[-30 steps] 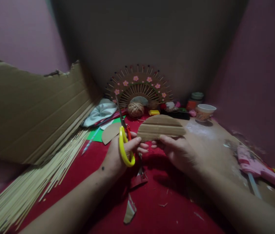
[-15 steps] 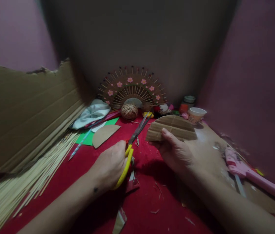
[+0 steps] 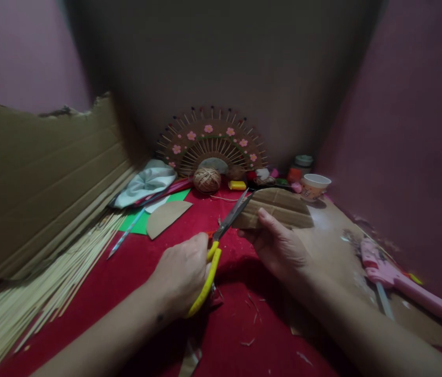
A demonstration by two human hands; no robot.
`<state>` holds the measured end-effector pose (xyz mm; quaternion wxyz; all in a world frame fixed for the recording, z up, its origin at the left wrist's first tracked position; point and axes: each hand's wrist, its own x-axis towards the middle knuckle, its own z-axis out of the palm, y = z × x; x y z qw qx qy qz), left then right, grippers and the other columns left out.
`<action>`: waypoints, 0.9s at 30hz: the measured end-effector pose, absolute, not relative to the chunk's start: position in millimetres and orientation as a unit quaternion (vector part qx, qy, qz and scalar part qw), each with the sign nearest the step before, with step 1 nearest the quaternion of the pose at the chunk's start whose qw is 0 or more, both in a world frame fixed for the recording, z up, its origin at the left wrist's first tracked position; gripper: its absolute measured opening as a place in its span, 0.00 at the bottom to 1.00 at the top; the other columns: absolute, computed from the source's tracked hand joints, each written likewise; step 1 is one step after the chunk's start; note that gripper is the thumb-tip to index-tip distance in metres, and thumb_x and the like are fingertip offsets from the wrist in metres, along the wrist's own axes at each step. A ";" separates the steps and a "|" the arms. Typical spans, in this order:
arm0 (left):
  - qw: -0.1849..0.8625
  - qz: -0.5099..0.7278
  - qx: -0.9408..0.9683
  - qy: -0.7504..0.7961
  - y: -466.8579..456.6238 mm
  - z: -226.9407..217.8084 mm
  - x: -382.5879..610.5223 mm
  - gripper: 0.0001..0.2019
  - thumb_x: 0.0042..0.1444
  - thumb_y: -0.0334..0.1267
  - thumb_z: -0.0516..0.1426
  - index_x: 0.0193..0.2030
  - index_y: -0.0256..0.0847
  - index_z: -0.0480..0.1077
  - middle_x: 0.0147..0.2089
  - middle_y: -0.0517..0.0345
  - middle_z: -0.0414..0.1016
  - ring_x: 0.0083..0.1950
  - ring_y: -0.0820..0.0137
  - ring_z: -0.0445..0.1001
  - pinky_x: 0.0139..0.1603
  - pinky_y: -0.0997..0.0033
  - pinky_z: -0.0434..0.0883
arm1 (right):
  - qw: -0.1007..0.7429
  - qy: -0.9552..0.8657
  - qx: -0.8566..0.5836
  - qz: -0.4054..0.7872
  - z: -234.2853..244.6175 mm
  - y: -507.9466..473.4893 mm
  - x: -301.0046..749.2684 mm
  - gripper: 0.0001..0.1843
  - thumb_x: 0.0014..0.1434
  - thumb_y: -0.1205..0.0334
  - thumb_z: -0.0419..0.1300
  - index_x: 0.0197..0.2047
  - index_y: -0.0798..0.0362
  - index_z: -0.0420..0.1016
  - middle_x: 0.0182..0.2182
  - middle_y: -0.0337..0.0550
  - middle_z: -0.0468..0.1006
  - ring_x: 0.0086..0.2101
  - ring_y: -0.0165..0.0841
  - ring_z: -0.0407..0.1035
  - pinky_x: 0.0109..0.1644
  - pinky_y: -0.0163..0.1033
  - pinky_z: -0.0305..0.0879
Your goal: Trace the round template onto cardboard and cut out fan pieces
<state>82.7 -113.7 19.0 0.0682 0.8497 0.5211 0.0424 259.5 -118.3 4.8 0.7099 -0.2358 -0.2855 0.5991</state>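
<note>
Closed around yellow-handled scissors (image 3: 210,277), my left hand (image 3: 181,272) points their blades away toward the upper right. The blades reach the left edge of a half-round piece of corrugated cardboard (image 3: 283,207); whether they bite into it I cannot tell. My right hand (image 3: 279,248) pinches that piece at its lower edge, thumb on top and fingers beneath. A second half-round card piece (image 3: 168,216) lies on the red cloth (image 3: 99,314), partly over a green sheet (image 3: 139,224).
Thin sticks (image 3: 48,285) and a pencil (image 3: 124,235) lie at left beside a cardboard wall (image 3: 40,183). At the back stand a flowered fan (image 3: 215,133) and a twine ball (image 3: 207,180). A paper cup (image 3: 315,186) and pink glue gun (image 3: 405,283) are at right.
My left hand has moved the scissors right and slightly down, bringing the blades to the cardboard's left edge. My right hand and its cardboard have shifted only slightly.
</note>
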 end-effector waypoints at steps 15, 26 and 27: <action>0.023 -0.022 0.855 0.518 -115.5 21.7 82.3 0.15 0.44 0.45 0.55 0.34 0.42 0.56 0.34 0.48 0.74 0.35 0.52 0.75 0.27 0.66 0.60 | 0.713 -0.276 -0.251 0.593 2.8 -116.8 256.9 0.16 0.48 0.66 0.65 0.43 0.47 0.74 0.35 0.35 0.79 0.34 0.32 0.73 0.36 0.41 0.74; 0.013 0.030 0.855 0.517 -111.8 15.5 77.9 0.06 0.54 0.37 0.45 0.33 0.40 0.61 0.30 0.48 0.73 0.30 0.58 0.74 0.25 0.67 0.57 | 0.709 -0.297 -0.262 0.583 -0.1 -115.4 258.6 0.16 0.49 0.65 0.65 0.43 0.47 0.73 0.34 0.35 0.78 0.35 0.31 0.72 0.37 0.40 0.74; 0.013 0.039 0.855 0.517 -111.6 14.1 77.1 0.07 0.54 0.38 0.46 0.32 0.40 0.61 0.29 0.48 0.73 0.30 0.58 0.74 0.25 0.68 0.57 | 0.709 -0.298 -0.264 0.582 -0.4 -115.5 258.8 0.16 0.49 0.65 0.65 0.43 0.47 0.73 0.35 0.35 0.78 0.35 0.31 0.72 0.37 0.40 0.74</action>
